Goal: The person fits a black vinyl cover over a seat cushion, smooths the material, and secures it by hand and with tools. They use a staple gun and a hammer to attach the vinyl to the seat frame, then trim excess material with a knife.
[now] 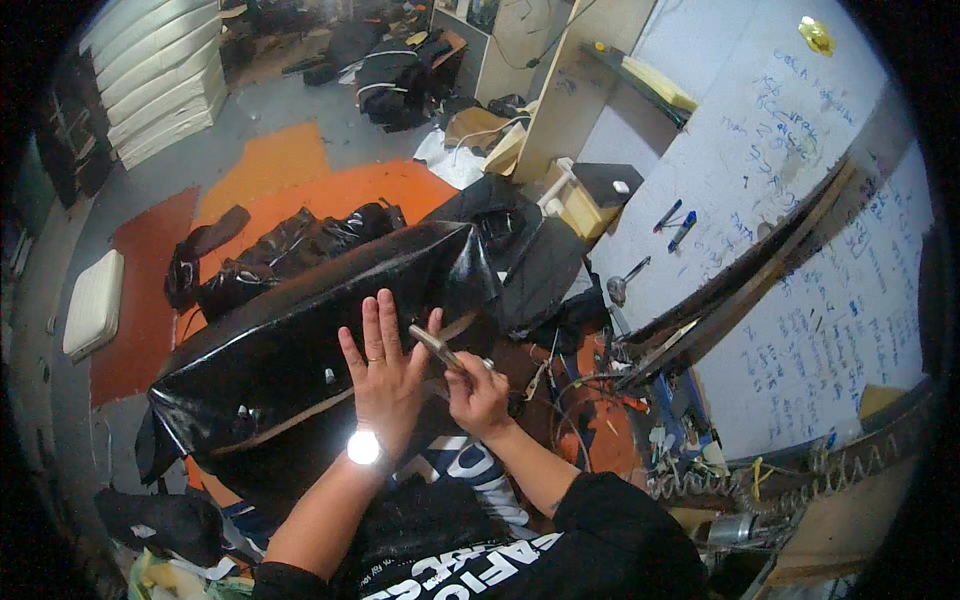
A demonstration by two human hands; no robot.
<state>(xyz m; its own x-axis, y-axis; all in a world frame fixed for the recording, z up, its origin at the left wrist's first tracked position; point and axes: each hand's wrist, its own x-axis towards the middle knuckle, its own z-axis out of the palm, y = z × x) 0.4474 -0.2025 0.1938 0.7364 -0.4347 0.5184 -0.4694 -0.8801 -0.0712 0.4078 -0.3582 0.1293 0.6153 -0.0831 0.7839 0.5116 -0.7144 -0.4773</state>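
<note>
A long cushion or seat wrapped in shiny black leather-like material (290, 325) lies slantwise in front of me. My left hand (388, 365) rests flat on its near side, fingers spread, with nothing held. In my right hand (480, 402), fingers are closed around a short, narrow, brownish-metallic tool (437, 347); its exact kind I cannot make out. The tool's tip points up and left, close beside my left thumb. A pale strip of edge (290, 428) shows along the lower side of the black cover. Small whitish bits (330, 376) sit on that side.
Crumpled black material (290, 250) lies behind the seat, over orange floor covering (385, 185). White padded pieces (160, 80) are stacked far left; a white cushion (94, 304) lies nearer. At right are a written-on white board (770, 230), a coiled hose (790, 490) and scattered tools.
</note>
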